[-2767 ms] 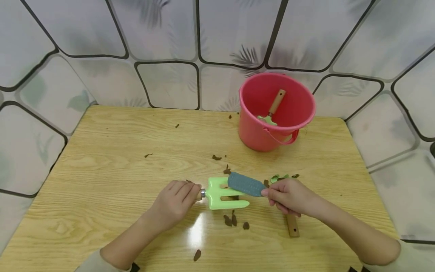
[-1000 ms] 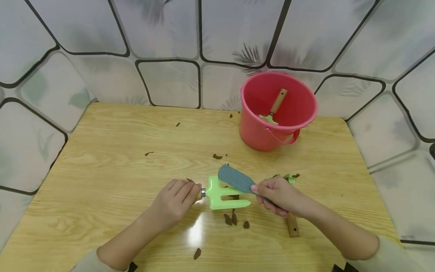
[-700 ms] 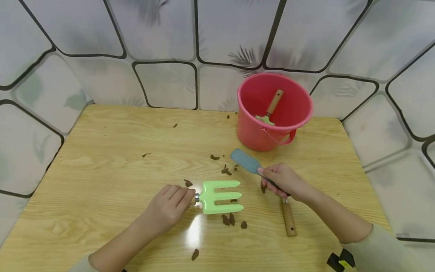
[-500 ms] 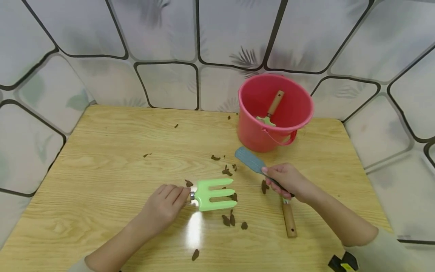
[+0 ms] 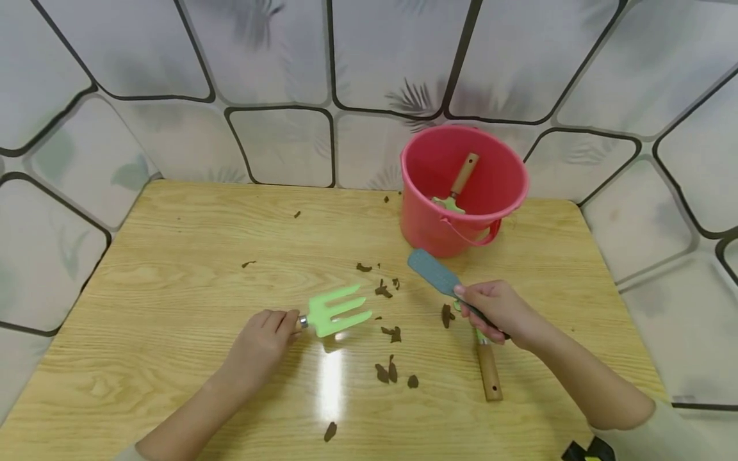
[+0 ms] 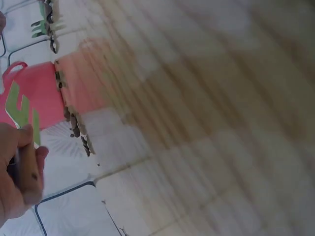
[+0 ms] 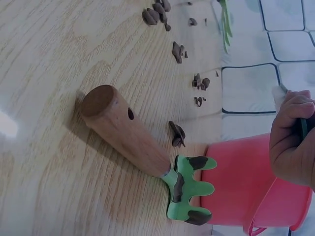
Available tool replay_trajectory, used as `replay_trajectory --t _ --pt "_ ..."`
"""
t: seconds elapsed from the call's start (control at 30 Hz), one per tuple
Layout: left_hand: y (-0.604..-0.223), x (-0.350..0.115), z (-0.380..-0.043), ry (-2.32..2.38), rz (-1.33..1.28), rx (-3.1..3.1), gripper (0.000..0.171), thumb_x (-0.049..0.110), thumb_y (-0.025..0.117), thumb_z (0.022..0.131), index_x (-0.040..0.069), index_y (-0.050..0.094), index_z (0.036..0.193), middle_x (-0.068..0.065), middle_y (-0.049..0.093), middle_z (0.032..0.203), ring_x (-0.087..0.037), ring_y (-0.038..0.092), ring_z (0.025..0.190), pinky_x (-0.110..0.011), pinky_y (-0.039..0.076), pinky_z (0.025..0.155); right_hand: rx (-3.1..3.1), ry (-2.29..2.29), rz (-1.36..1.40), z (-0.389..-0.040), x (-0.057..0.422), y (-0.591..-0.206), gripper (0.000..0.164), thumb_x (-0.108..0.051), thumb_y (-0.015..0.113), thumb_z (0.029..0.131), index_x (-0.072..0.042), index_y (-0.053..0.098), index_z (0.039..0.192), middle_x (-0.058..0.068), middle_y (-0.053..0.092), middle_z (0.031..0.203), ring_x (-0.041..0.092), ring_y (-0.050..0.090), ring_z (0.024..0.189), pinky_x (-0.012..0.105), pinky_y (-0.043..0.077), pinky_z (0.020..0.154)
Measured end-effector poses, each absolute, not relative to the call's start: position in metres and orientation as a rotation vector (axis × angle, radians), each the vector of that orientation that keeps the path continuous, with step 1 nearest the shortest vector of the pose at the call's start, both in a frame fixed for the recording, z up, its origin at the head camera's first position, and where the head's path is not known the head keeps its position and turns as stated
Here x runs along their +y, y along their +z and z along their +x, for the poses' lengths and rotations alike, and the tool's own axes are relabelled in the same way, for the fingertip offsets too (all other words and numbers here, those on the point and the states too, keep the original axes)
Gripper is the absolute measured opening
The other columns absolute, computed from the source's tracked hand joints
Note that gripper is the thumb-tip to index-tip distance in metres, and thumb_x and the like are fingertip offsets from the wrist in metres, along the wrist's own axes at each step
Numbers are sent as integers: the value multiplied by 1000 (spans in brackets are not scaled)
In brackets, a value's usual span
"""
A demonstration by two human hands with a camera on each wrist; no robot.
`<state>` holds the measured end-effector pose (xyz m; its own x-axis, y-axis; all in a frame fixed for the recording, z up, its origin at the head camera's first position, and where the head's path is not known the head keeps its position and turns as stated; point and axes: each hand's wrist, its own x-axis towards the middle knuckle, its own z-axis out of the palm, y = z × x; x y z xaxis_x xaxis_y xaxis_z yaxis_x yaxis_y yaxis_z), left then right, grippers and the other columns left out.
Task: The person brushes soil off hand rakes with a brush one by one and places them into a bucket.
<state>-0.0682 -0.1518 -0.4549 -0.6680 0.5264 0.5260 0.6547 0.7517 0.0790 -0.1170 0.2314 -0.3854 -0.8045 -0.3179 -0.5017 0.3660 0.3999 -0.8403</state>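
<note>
My left hand (image 5: pixel 259 349) grips the wooden handle of a light green garden hand fork (image 5: pixel 334 312), its three tines tilted up to the right above the table. In the left wrist view the same fork (image 6: pixel 18 110) shows clean tines. My right hand (image 5: pixel 501 312) pinches a flat blue-grey paddle-shaped tool (image 5: pixel 432 270) with a rounded end, near the bucket's base. Just below that hand lies a small green rake (image 7: pixel 189 189) with brown patches on its tines. Its wooden handle (image 5: pixel 489 374) points toward the front; the hand covers part of its head in the head view.
A red bucket (image 5: pixel 426 224) stands at the back right, with a wooden-handled green tool (image 5: pixel 463 176) inside. Several brown bits (image 5: pixel 392 334) lie scattered over the wooden table (image 5: pixel 190 269). A patterned covering (image 5: pixel 282 147) rises behind it.
The blue-grey tool was over the fork's tines; my right hand has carried it up and right, away from them. My left hand has drawn the fork left and tilted it.
</note>
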Motion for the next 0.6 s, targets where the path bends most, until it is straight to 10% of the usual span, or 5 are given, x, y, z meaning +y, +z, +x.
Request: replay_trajectory --t 0.17,0.43,0.6 --pt "-443 -144 -59 -959 -585 -2923 27 12 66 88 -6 64 108 -5 63 84 -11 53 69 -16 49 56 2052 -1450 39 -115 234 -382 46 -41 51 97 -2 53 75 -3 40 47 7 32 33 19 31 32" --pt "-430 -142 -69 -2008 -160 -2967 48 30 55 96 -10 55 123 -18 66 106 -25 62 95 -27 56 73 2035 -1469 66 -112 238 -382 46 -41 51 97 -1 53 74 -3 39 46 7 32 32 18 29 32" --pt "-415 -139 -76 -2379 -137 -2892 47 36 53 97 -7 61 113 -8 65 95 -16 57 81 -19 45 56 2021 -1476 73 -109 243 -386 46 -40 51 97 1 52 75 -3 39 45 7 31 32 18 28 32"
